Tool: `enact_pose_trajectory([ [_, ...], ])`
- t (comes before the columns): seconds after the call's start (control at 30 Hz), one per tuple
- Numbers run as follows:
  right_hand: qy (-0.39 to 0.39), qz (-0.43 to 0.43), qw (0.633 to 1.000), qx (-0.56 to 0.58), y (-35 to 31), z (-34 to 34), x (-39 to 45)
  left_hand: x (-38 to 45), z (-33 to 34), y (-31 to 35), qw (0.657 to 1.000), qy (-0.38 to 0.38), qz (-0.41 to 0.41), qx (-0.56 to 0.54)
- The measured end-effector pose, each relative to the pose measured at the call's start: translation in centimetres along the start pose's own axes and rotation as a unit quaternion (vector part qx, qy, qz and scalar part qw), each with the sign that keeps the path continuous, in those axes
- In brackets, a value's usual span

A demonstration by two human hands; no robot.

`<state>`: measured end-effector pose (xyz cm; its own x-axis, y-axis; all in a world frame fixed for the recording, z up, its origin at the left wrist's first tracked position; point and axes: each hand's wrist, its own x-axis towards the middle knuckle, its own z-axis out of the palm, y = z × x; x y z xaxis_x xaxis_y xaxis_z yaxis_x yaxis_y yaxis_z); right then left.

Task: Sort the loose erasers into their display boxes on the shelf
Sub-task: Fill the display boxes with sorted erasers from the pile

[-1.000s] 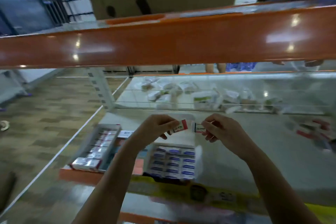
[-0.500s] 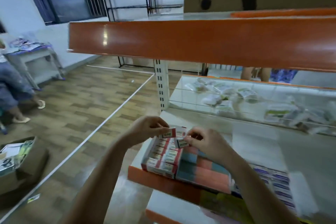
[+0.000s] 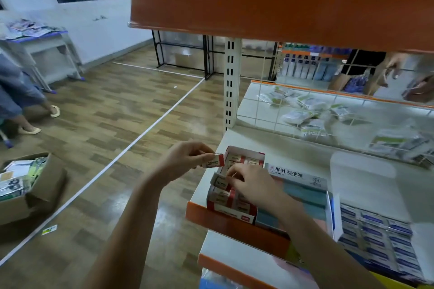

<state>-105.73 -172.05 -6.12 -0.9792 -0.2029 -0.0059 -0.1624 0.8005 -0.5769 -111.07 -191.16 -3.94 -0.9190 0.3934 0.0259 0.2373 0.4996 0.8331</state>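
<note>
Fingers of my left hand (image 3: 185, 159) pinch a small red-and-white sleeved eraser (image 3: 214, 161) just above the open red-and-white cardboard display box (image 3: 234, 185) at the shelf's (image 3: 305, 157) left end. I've got my right hand (image 3: 253, 185) down inside that box, fingertips closed on another eraser (image 3: 222, 182).

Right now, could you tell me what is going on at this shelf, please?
A person is sorting erasers into display boxes on the shelf. The left hand holds a red-and-white eraser just above the red box at the shelf's left end. The right hand is down in that box, fingers on an eraser there. A pastel box and a blue box sit to the right.
</note>
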Motion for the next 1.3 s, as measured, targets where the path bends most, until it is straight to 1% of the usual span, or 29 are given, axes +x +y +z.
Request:
enact_pose_trajectory([
  [0.33,-0.015,0.001,0.999,-0.040,0.8,0.6,0.2,-0.7,-0.1,-0.7,0.999,-0.014,0.001,-0.035],
  [0.5,-0.014,-0.001,0.996,-0.087,1.0,1.3,0.6,-0.5,0.1,-0.5,0.999,-0.017,-0.005,-0.031],
  [0.67,0.006,-0.012,0.993,-0.118,1.1,1.2,0.3,0.3,0.7,0.4,0.999,-0.036,0.011,0.031],
  [0.77,0.057,-0.017,0.993,-0.105,1.7,0.2,-0.3,1.1,1.4,1.0,0.996,-0.062,0.013,0.059],
  [0.83,0.090,-0.012,0.991,-0.094,2.3,-1.0,-0.9,1.7,2.0,1.2,0.992,-0.076,0.011,0.097],
  [0.93,0.125,0.009,0.989,-0.075,3.6,-2.4,-1.7,2.5,3.3,1.8,0.980,-0.104,0.041,0.164],
  [1.0,0.131,0.024,0.989,-0.067,4.4,-2.8,-2.1,2.8,4.3,2.1,0.978,-0.116,0.054,0.166],
  [1.13,0.127,0.035,0.989,-0.061,5.1,-2.6,-2.6,3.3,5.6,2.5,0.972,-0.112,0.061,0.198],
  [1.3,0.119,0.031,0.990,-0.063,5.5,-2.3,-3.0,3.0,6.5,3.0,0.957,-0.174,0.058,0.224],
])
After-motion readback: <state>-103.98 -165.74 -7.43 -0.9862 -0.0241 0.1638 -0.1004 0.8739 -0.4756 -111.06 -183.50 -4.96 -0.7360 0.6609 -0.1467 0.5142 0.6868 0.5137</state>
